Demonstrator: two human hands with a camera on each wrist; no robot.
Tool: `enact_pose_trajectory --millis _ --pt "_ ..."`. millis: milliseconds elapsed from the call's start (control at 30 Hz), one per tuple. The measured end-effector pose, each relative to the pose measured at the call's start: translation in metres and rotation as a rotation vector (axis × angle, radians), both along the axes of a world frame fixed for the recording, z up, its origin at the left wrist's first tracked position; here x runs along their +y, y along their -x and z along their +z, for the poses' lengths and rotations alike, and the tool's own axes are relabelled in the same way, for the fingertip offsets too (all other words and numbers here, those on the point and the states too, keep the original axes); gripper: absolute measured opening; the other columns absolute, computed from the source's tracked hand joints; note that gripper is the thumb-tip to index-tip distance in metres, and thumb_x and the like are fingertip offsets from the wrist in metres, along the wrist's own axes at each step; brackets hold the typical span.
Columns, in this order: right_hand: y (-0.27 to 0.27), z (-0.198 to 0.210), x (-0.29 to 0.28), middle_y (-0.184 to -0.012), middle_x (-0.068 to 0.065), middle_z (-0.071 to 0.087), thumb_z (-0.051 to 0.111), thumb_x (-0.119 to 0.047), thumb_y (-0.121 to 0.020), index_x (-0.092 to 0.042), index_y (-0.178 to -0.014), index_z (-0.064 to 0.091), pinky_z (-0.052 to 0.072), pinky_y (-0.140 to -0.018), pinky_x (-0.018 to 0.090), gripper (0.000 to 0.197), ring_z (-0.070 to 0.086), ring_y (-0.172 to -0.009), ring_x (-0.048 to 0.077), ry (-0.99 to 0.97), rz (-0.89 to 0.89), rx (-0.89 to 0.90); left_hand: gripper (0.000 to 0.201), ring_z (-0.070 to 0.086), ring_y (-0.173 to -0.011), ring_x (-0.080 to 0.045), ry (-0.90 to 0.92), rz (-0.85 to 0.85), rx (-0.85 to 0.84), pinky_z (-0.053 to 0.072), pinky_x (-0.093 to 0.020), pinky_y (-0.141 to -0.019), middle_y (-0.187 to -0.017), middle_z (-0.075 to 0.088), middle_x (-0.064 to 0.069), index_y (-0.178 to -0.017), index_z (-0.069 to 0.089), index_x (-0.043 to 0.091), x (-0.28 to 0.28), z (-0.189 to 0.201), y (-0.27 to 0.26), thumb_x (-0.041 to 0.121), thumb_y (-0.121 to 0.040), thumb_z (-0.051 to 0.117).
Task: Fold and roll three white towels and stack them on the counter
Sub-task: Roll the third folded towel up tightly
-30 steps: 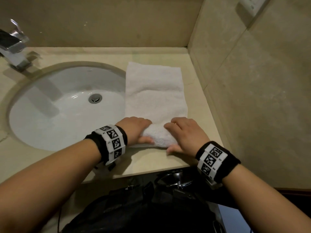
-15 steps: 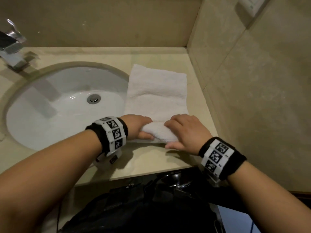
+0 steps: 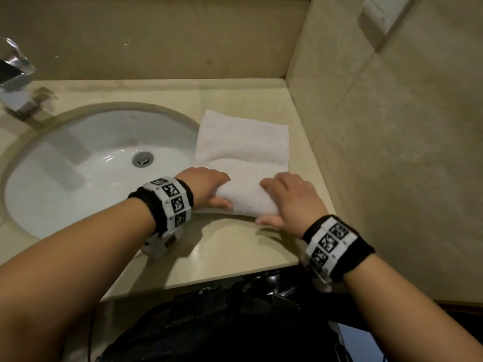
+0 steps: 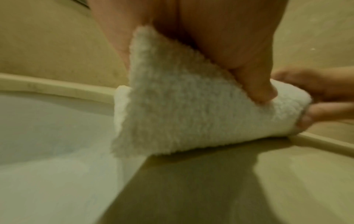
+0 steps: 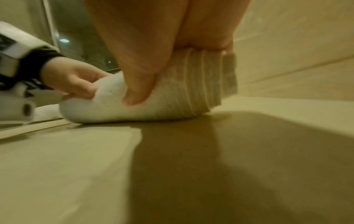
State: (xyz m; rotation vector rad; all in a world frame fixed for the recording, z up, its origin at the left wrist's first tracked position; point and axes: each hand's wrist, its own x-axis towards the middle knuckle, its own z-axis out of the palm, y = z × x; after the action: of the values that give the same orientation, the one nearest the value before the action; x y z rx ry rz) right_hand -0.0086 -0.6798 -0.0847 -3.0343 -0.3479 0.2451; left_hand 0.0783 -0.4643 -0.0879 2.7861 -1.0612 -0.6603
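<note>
One white towel (image 3: 243, 150) lies folded into a long strip on the beige counter (image 3: 222, 246), right of the sink. Its near end is wound into a thick roll (image 3: 247, 198). My left hand (image 3: 206, 190) grips the roll's left end, fingers curled over the top and thumb against the near side; the left wrist view shows that roll (image 4: 191, 113) under the thumb. My right hand (image 3: 287, 202) grips the right end the same way, and the right wrist view shows the roll (image 5: 153, 106) with its layered end. No other towel is in view.
A round white sink (image 3: 99, 173) with a drain sits left of the towel, its left edge overhanging the basin rim. A chrome faucet (image 3: 15, 79) stands at far left. Tiled walls (image 3: 392, 152) close the back and right. The counter's front edge (image 3: 198, 280) is near.
Both hands have rolled the towel away from me. The roll has grown thicker and the flat part beyond it is shorter.
</note>
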Motion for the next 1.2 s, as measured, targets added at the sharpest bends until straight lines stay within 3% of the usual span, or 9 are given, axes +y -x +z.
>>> enact_pose_trajectory --millis 67,167,300,467,600,800,933,1067,1200 --pt "0.012 -0.008 0.001 -0.135 0.006 0.042 0.058 -0.055 -0.077 -0.026 -0.139 0.031 0.037 -0.093 0.039 0.074 0.041 -0.118 0.027 0.040 -0.025 0.031 0.066 0.054 -0.109 -0.024 0.009 0.005 0.025 0.043 -0.035 -0.088 -0.123 0.058 -0.004 -0.125 0.045 0.021 -0.001 0.000 -0.004 0.066 -0.076 0.051" --pt "0.000 -0.009 -0.003 -0.128 0.003 0.051 0.053 -0.045 -0.086 -0.029 -0.136 0.038 0.041 -0.091 0.037 0.054 0.048 -0.112 0.026 -0.113 -0.117 0.094 0.084 0.048 -0.115 -0.026 -0.033 -0.032 -0.190 0.039 -0.038 -0.096 -0.131 0.049 -0.006 -0.133 0.036 0.019 0.001 -0.005 0.007 0.074 -0.070 0.048" --pt "-0.021 -0.002 -0.008 -0.122 0.005 0.060 0.050 -0.047 -0.087 -0.026 -0.126 0.048 0.039 -0.085 0.029 0.044 0.054 -0.108 0.024 -0.351 -0.131 0.414 0.094 0.042 -0.120 -0.025 -0.041 -0.105 -0.358 0.033 -0.037 -0.100 -0.135 0.042 -0.004 -0.140 0.023 0.021 0.013 -0.018 0.031 0.073 -0.067 0.053" --pt "-0.005 -0.008 -0.013 -0.134 0.003 0.043 0.056 -0.056 -0.078 -0.026 -0.134 0.037 0.039 -0.093 0.034 0.066 0.044 -0.119 0.022 -0.265 -0.182 0.131 0.063 0.057 -0.102 -0.025 0.091 -0.075 -0.159 0.046 -0.036 -0.087 -0.116 0.060 -0.001 -0.124 0.045 0.027 0.005 -0.007 0.007 0.065 -0.074 0.053" --pt "0.013 -0.016 -0.021 -0.132 0.005 0.040 0.068 -0.054 -0.069 -0.026 -0.138 0.033 0.043 -0.089 0.034 0.082 0.045 -0.116 0.023 -0.220 -0.160 0.063 0.060 0.057 -0.107 -0.022 0.086 -0.059 0.067 0.041 -0.028 -0.084 -0.118 0.060 0.003 -0.124 0.046 0.029 0.004 -0.001 -0.013 0.060 -0.074 0.059" --pt "-0.025 -0.008 -0.026 -0.111 0.001 0.060 0.057 -0.042 -0.085 -0.020 -0.119 0.053 0.036 -0.083 0.025 0.040 0.055 -0.109 0.022 -0.592 -0.325 0.418 0.094 0.050 -0.111 -0.026 -0.042 -0.125 -0.397 0.040 -0.037 -0.094 -0.127 0.050 -0.003 -0.136 0.025 0.023 -0.002 -0.011 0.011 0.074 -0.063 0.055" --pt "-0.028 -0.005 -0.024 -0.131 0.009 0.049 0.045 -0.058 -0.084 -0.023 -0.134 0.036 0.038 -0.085 0.031 0.062 0.052 -0.111 0.027 -0.337 -0.371 0.226 0.073 0.057 -0.102 -0.027 0.016 -0.066 -0.204 0.045 -0.036 -0.086 -0.119 0.058 -0.005 -0.130 0.036 0.025 -0.007 -0.007 -0.010 0.069 -0.073 0.051" --pt "-0.011 -0.012 -0.017 -0.137 0.012 0.035 0.063 -0.063 -0.066 -0.025 -0.140 0.025 0.039 -0.096 0.040 0.092 0.043 -0.115 0.031 -0.061 -0.170 0.025 0.071 0.056 -0.106 -0.022 0.036 0.003 0.081 0.042 -0.032 -0.087 -0.121 0.059 0.002 -0.127 0.039 0.030 -0.006 -0.004 -0.035 0.071 -0.071 0.052" --pt "-0.029 -0.014 -0.018 -0.120 0.009 0.049 0.066 -0.044 -0.077 -0.024 -0.131 0.041 0.044 -0.086 0.036 0.063 0.052 -0.105 0.029 -0.292 -0.262 0.130 0.092 0.053 -0.109 -0.024 0.009 -0.022 -0.121 0.043 -0.037 -0.091 -0.124 0.054 -0.002 -0.132 0.033 0.026 -0.007 -0.005 -0.025 0.081 -0.060 0.049"
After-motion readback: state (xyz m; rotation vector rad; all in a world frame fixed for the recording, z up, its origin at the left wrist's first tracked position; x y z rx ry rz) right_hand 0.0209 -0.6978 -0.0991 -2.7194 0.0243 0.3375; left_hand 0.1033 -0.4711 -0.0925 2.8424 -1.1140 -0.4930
